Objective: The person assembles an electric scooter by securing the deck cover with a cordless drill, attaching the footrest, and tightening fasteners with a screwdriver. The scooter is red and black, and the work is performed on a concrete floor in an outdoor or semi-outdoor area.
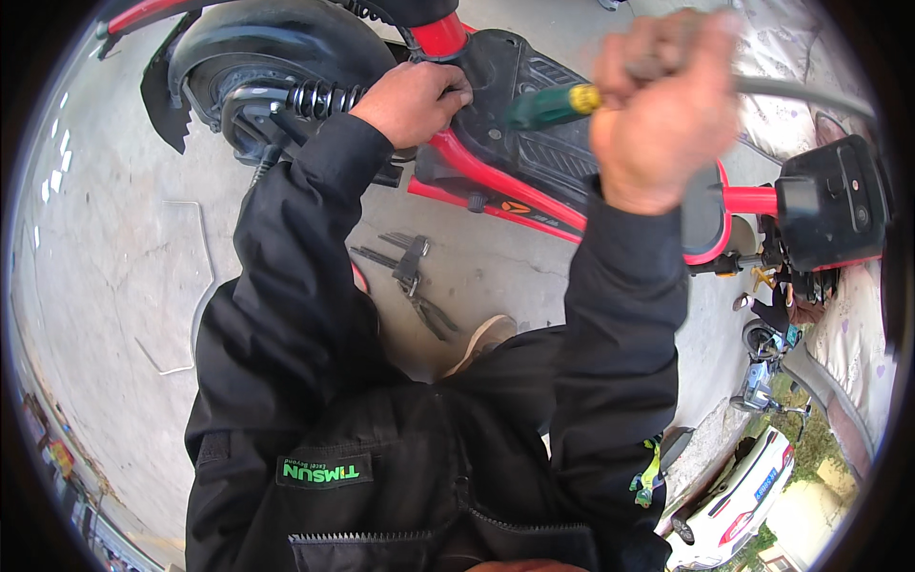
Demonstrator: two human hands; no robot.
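Observation:
My right hand (661, 118), raised and blurred, is closed on a green-handled tool (547, 109) with a yellow collar, likely a screwdriver. The handle points left over the black footboard (547, 154) of a red and black electric scooter. My left hand (422, 100) rests at the base of the red seat post (439, 37). Its fingers are bent against the black plastic there, and whether they pinch something small is hidden. Beside that wrist are a black coil spring shock absorber (325, 101) and the rear wheel's black fender (279, 43).
Pliers (431, 314) and a folding hex key set (407, 261) lie on the concrete floor near my beige shoe (486, 342). A bent metal rod (210, 264) lies farther left. At right are the scooter's black front box (829, 204), a parked scooter (758, 379) and a white car (740, 504).

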